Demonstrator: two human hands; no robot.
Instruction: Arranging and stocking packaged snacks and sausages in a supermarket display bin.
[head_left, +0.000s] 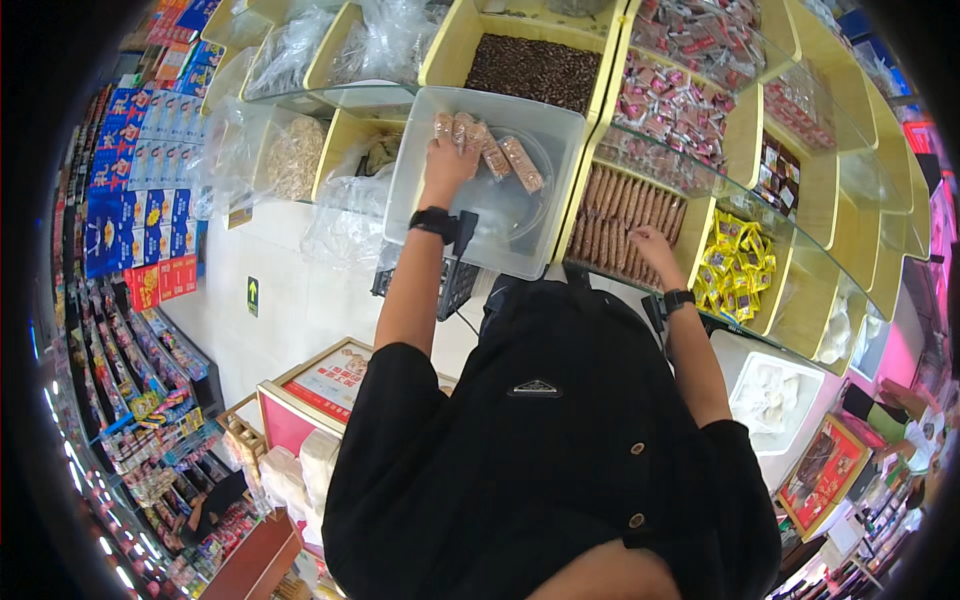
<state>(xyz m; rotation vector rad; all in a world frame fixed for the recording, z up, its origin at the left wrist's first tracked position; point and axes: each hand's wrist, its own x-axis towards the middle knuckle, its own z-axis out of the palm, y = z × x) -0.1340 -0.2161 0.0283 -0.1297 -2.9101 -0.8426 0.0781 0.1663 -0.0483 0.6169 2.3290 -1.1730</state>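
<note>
Inside a translucent plastic tub (487, 225), my left hand (450, 165) has its fingers closed around clear-wrapped brown snack bars (463, 129). Another wrapped bar (521, 163) lies apart on the tub's floor, to the right of that hand. The tub rests across the front of the yellow display bins. My right hand (654, 251) is over a bin of upright brown snack bars (626, 210), packed in rows, with its fingertips at the near row. Its fingers are curled, and whether they pinch a bar is too small to make out.
Dark seeds (534, 71) fill the bin behind the tub. Yellow packets (735, 266) and pink-wrapped sweets (671, 112) sit in neighbouring bins. A glass edge (750, 196) runs along the bins. Below the tub stands a black crate (454, 289). People (919, 439) are at far right.
</note>
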